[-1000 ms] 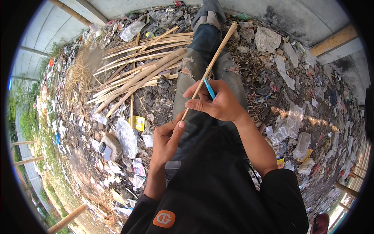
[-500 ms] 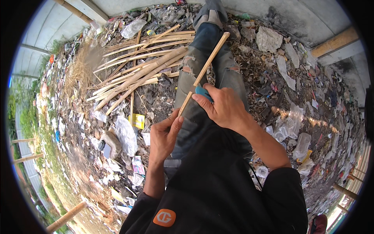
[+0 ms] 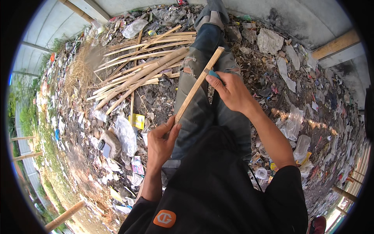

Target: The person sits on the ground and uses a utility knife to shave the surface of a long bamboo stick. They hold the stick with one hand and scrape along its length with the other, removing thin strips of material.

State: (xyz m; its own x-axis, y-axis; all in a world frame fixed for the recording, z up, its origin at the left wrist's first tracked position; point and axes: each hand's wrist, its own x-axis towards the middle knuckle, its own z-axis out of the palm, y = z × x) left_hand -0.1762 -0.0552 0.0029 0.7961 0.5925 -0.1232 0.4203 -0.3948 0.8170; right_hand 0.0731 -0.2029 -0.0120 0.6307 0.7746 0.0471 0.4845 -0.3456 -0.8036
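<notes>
A split bamboo strip point(image 3: 194, 90) slants over my outstretched legs, its far end up between the knees. My left hand point(image 3: 160, 137) is closed around the strip's near end, thumb lying along it. In my closed right hand point(image 3: 233, 90) is a blue-handled cutter knife point(image 3: 214, 75), mostly hidden by the fingers. Its blade rests against the strip's upper part. On the ground left of my legs lies a loose pile of bamboo strips point(image 3: 136, 54), with thicker bamboo pieces point(image 3: 146, 74) on top.
Litter and plastic scraps cover the ground around me. A stone point(image 3: 111, 143) with a small dark object on it lies to the left, near a yellow packet point(image 3: 137, 121). A pale concrete chunk point(image 3: 270, 41) sits far right, before a grey wall point(image 3: 311, 19).
My right hand and the knife have moved up along the strip, away from my left hand. The strip's far end has dropped toward me and to the left.
</notes>
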